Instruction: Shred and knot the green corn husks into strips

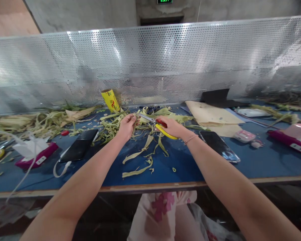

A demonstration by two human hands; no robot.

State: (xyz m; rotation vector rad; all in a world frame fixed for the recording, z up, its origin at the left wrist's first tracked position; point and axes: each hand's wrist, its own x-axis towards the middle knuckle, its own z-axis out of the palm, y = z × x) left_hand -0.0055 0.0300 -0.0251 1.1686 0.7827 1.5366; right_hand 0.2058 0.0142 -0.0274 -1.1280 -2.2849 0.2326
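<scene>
Holding steel-bladed scissors with red and yellow handles (152,119) in the right hand (172,127), with fingers curled round the handles and blades aimed towards the left hand (128,126). Pinching a small pale-green leafy scrap (137,112) between the left fingers, just beside the scissors' tips, probably to steady it within reach of the blades. Around and left of the scissors, a loose heap of pale-green, husk-like strips (111,130), seemingly kept close for reach; nearer than the scissors, a few thin curled strips (137,173). Beyond and left of the scissors, a bright yellow printed cylinder (110,100). Right of the scissors, a black glass-faced phone (219,145) and flat tan paper sheets (210,113), perhaps set aside for working room. Under the scissors, a flat blue worktop (178,159) with a wooden front edge. Beyond the scissors, a long perforated metal screen (175,63), then a grey concrete wall (90,13) and a lit green exit sign (165,1).
</scene>
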